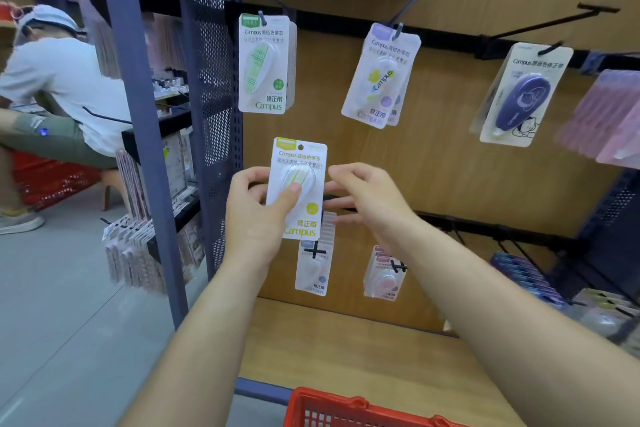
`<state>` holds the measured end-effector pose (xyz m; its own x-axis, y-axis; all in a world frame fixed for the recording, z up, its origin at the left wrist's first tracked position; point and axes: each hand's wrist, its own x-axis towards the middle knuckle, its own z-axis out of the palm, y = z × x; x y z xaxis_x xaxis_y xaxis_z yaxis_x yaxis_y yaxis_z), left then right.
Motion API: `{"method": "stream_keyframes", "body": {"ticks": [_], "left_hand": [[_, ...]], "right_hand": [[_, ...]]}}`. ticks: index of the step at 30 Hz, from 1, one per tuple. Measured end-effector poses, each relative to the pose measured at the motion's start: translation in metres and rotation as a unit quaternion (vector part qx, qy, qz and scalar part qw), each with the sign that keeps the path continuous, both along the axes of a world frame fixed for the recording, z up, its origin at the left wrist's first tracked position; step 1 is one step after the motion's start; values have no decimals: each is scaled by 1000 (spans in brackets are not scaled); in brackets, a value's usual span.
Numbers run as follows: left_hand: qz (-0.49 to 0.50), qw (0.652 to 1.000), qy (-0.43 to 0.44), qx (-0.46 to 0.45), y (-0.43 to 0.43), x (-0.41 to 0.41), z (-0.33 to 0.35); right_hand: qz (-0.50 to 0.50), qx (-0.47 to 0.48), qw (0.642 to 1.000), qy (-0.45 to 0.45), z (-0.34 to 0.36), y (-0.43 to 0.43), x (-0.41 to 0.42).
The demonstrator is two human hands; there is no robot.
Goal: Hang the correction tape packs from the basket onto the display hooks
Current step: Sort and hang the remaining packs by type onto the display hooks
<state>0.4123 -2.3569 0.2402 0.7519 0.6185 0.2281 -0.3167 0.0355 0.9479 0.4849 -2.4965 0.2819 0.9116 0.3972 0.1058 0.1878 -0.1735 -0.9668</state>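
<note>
Below the hands, the red basket (332,404) is cut off by the bottom edge, its contents unseen. The right hand's (374,204) fingertips (337,189) blur beside the yellow correction tape pack (301,163); further right, pink packs (606,121) smear past the edge.

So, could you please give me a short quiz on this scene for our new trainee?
1. True or false: the yellow pack already hangs on a hook.
2. The red basket shows: A at the bottom edge of the view; B hanging on a hook; C gripped in a hand.
3. Fill in: the ____ hand grips the yellow pack.
Key: 1 false; 2 A; 3 left hand.
</note>
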Motion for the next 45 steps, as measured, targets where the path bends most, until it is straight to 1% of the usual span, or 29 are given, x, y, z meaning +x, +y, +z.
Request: {"method": "stream_keyframes", "body": {"ticks": [3, 8, 10, 12, 14, 16, 20, 23, 26, 29, 32, 37, 45], "left_hand": [[-16, 1000, 4, -20, -3, 2, -7], [-45, 999, 16, -6, -2, 0, -13], [-40, 999, 25, 26, 1, 1, -15], [-19, 995, 36, 86, 3, 2, -15], [7, 987, 51, 149, 2, 3, -13], [17, 980, 69, 186, -1, 1, -9], [19, 972, 89, 218, -12, -7, 2], [46, 966, 93, 236, -13, -20, 13], [77, 959, 97, 255, -4, -32, 25], [74, 954, 94, 276, -4, -38, 35], [45, 941, 95, 321, -23, -38, 44], [-5, 922, 90, 377, -69, -31, 57], [-92, 862, 76, 492, -183, 4, 91]], "right_hand": [[41, 37, 998, 12, -11, 5, -10], [49, 31, 998, 7, -21, -5, -7], [39, 35, 999, 6, -22, -10, -6], [27, 41, 999, -2, -23, -16, -6], [19, 45, 999, -12, -23, -21, -6], [11, 52, 998, -18, -21, -25, -8], [0, 64, 997, -33, -12, -35, -13], [-6, 72, 996, -51, 4, -35, -15], [-25, 77, 992, -92, 27, -31, -16], [-49, 90, 987, -124, 46, -39, -19], [-79, 99, 981, -145, 61, -66, -24], [-149, 112, 968, -165, 78, -140, -29], [-281, 123, 935, -177, 86, -284, -18]]}}
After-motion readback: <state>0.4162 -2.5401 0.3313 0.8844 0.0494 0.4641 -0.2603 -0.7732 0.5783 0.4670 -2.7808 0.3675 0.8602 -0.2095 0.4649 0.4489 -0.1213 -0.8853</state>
